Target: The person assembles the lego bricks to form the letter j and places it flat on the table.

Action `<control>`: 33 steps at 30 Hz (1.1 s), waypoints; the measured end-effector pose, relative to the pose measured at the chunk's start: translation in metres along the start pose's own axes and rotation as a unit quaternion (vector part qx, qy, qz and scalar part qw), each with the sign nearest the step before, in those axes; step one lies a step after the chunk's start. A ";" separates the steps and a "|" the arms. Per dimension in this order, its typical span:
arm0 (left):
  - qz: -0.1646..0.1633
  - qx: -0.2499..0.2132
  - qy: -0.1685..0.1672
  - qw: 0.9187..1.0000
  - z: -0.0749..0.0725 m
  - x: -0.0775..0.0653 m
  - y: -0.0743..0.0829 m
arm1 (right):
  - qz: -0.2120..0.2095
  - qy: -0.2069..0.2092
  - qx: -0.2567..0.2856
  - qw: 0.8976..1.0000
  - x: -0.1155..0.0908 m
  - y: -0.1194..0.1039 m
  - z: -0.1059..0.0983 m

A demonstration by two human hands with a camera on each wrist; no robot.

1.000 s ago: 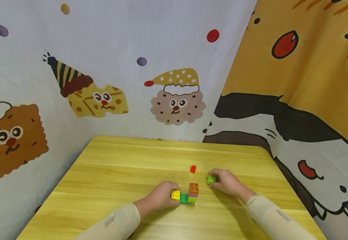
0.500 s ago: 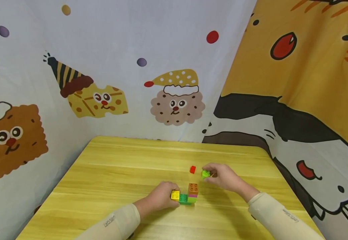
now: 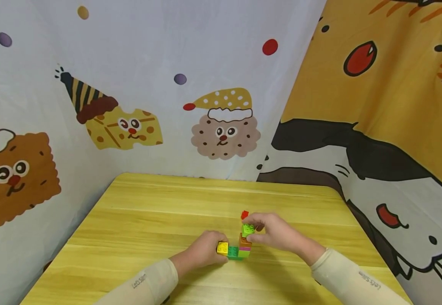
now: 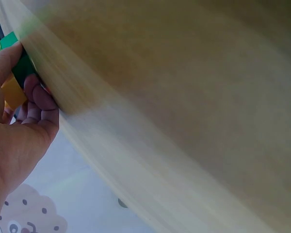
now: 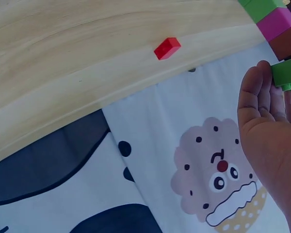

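My left hand [image 3: 205, 249] grips the left end of a small brick build, where a yellow brick [image 3: 222, 248] sits on a dark green brick [image 3: 233, 252]. At the build's right end rises a stack: a light green brick [image 3: 244, 254], a magenta brick [image 3: 245, 249] and an orange-brown brick [image 3: 243, 242] on top. My right hand [image 3: 276, 231] pinches a lime green brick [image 3: 248, 229] just over that stack. In the right wrist view a small gap shows between the lime green brick [image 5: 286, 72] and the brown brick [image 5: 287, 41].
A red brick [image 3: 245, 214] lies on the wooden table [image 3: 148, 212] behind the stack. Printed cloth [image 3: 148, 63] hangs at the table's far side and around its sides.
My right hand has carried the lime green brick leftward from the table's right, to above the orange-brown brick. The left hand and the build have stayed in place.
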State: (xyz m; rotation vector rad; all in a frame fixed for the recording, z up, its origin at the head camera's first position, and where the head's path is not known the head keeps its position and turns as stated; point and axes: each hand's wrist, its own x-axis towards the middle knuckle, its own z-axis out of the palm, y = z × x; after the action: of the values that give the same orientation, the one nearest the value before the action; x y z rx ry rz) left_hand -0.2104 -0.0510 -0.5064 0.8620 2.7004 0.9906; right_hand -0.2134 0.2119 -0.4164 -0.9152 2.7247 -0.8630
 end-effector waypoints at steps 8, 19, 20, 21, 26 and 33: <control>0.005 0.001 0.000 1.000 0.001 0.000 0.000 | -0.025 -0.003 -0.018 1.000 -0.002 -0.005 0.002; 0.000 -0.010 0.000 1.000 0.001 0.000 0.000 | -0.059 0.010 -0.075 0.995 -0.006 -0.012 0.005; 0.000 -0.010 0.000 1.000 0.001 0.000 0.000 | -0.059 0.013 -0.078 0.995 -0.007 -0.013 0.006; 0.002 -0.010 0.001 1.000 0.001 0.000 0.000 | -0.059 0.016 -0.082 0.995 -0.007 -0.013 0.007; 0.006 -0.007 0.002 1.000 0.001 0.000 -0.001 | -0.056 0.033 -0.096 0.993 -0.009 -0.012 0.013; 0.003 -0.005 0.001 1.000 0.002 0.000 -0.002 | -0.067 0.056 -0.097 0.992 -0.011 -0.010 0.019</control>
State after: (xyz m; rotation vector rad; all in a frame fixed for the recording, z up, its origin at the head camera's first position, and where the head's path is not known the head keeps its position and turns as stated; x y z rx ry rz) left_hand -0.2111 -0.0511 -0.5089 0.8679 2.6935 1.0053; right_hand -0.1935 0.2028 -0.4267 -1.1301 2.9109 -0.6999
